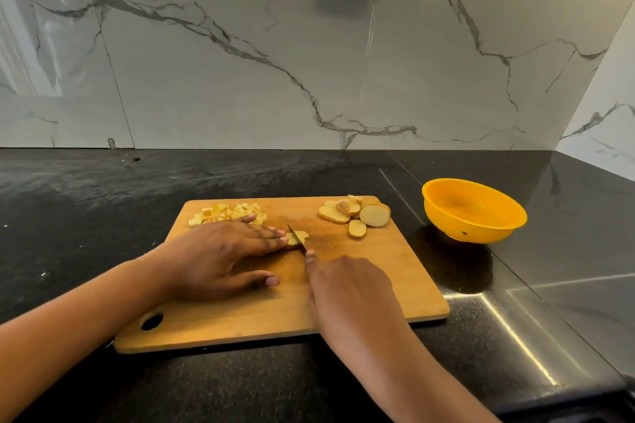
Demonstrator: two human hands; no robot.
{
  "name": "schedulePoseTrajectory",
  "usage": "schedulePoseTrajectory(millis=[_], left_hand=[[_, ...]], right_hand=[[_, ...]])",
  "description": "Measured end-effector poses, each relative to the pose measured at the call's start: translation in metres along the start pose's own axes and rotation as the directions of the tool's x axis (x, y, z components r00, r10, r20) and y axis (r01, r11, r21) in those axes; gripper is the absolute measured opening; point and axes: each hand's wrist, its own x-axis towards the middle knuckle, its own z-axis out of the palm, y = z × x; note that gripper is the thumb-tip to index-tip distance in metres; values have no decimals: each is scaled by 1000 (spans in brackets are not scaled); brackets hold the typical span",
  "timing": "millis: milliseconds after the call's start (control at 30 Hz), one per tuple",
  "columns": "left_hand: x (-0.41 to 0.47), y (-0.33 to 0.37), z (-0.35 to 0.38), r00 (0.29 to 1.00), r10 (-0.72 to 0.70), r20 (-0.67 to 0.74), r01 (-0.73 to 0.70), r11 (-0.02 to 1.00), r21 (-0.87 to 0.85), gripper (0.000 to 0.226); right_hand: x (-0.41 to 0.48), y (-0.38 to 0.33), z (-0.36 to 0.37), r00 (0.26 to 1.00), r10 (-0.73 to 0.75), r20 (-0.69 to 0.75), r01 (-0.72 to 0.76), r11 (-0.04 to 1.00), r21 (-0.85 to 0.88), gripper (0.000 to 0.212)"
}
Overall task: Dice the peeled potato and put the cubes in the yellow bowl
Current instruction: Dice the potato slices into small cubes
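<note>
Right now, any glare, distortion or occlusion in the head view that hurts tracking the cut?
Head view: glare streaks on the black counter right of the cutting board; wide-angle bend tilts the right wall. Head view: the knife is thin and dark, its handle hidden under the right hand; the left hand covers part of the potato slice; the yellow bowl is evenly lit.

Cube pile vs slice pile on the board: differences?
The cube pile is small diced bits at the cutting board's far left, behind the left hand; the slice pile is bigger round slices, overlapping, far right, nearer the yellow bowl. Both are potato on the board, none in the bowl.
</note>
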Motion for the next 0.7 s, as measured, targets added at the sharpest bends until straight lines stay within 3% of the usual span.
schedulePoseTrajectory(millis=[67,167,300,700], left_hand=[[0,0,0,1000,1,9,-1,1000,11,73],[-1,0,2,1000,11,14,-11,1000,11,71],[-6,-2,6,996,17,-92,-22,998,-53,70],[-4,-5,6,995,33,-97,-37,998,-48,65]], right_hand=[[-13,3,2,1000,6,-20,-5,1000,22,56],[-27,12,-4,996,13,-88,-5,996,90,50],[-25,16,-7,978,37,-207,-7,989,146,48],[1,7,0,988,41,-151,-23,992,121,41]])
